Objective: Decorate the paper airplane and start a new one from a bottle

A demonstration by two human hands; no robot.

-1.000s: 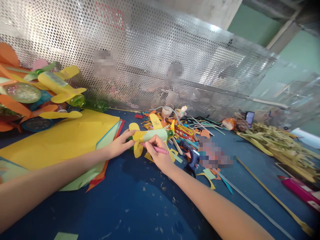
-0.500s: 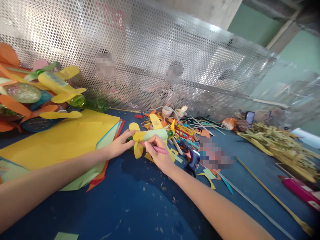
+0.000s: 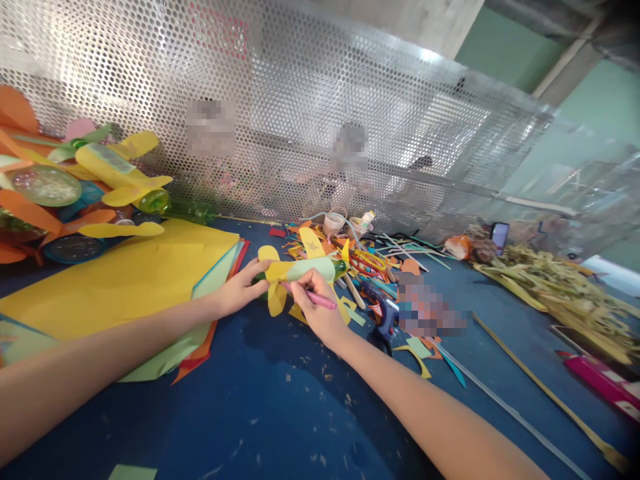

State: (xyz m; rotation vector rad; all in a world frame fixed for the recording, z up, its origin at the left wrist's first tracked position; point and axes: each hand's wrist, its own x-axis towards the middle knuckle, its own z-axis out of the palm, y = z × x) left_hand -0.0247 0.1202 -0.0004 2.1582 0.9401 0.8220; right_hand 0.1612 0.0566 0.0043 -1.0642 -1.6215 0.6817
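Note:
A toy plane (image 3: 310, 268) made from a green bottle wrapped in yellow and pale green paper lies on its side on the blue table. One of its yellow wings bears a drawn star. My left hand (image 3: 243, 288) is closed around the tail end, beside the yellow tail fins. In my right hand (image 3: 320, 310) a pink pen (image 3: 321, 301) is pinched, its tip meeting the yellow paper near the tail. The fingers of my right hand cover part of the plane's lower side.
Stacked coloured paper sheets (image 3: 125, 280) lie at the left, with finished bottle planes (image 3: 110, 170) behind them. Paper scraps and a blue glue gun (image 3: 386, 313) sit right of the plane. Farther right are a thin stick (image 3: 530, 380) and dried strips (image 3: 565, 287). A perforated metal screen (image 3: 300, 100) stands behind.
Both hands and the plane keep almost the same place. The pen has shifted only very slightly at the tail paper.

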